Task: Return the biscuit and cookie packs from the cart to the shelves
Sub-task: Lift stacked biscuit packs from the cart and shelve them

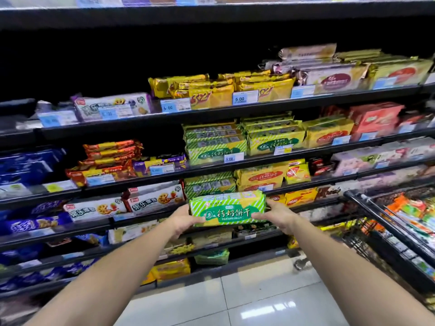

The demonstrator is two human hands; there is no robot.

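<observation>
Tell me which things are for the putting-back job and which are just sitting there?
For the job: green striped biscuit pack, gripped by the left hand and right hand; cart; matching green packs stacked behind it, likely its spot.
Just there: blue packs; orange packs; price tag; floor.

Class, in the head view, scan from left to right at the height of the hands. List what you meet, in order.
white cookie packs → left hand → green striped biscuit pack → right hand → cart
</observation>
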